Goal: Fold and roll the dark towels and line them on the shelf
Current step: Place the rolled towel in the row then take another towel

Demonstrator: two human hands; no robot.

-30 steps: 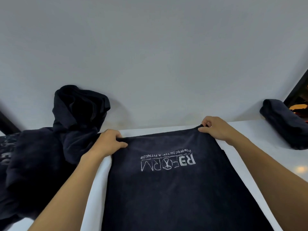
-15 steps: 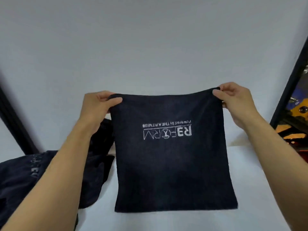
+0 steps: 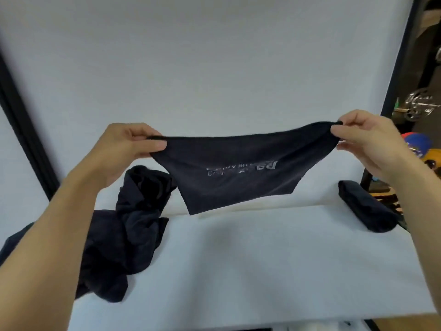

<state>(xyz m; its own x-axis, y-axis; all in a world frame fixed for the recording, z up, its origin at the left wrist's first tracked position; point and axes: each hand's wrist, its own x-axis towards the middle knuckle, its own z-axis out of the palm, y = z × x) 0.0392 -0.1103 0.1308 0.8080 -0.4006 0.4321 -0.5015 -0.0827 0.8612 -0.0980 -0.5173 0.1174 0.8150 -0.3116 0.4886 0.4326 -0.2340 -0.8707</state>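
Observation:
A dark towel [image 3: 241,173] with a white printed logo hangs in the air above the white shelf [image 3: 262,271]. My left hand [image 3: 126,144] pinches its upper left corner and my right hand [image 3: 367,137] pinches its upper right corner. The towel's lower edge swings away from me and clears the surface. A rolled dark towel [image 3: 367,206] lies at the right end of the shelf. A crumpled heap of dark towels [image 3: 128,225] lies at the left, partly behind my left forearm.
A white back panel [image 3: 214,68] rises behind the shelf. Black frame posts stand at the left [image 3: 23,139] and right [image 3: 396,68]. Beyond the right post are gym items, among them a blue and red ball [image 3: 415,142].
Both hands lifted the towel off the shelf and raised it. Its lower part now swings away from me, so the logo looks foreshortened. The rolled towel and the heap stayed put.

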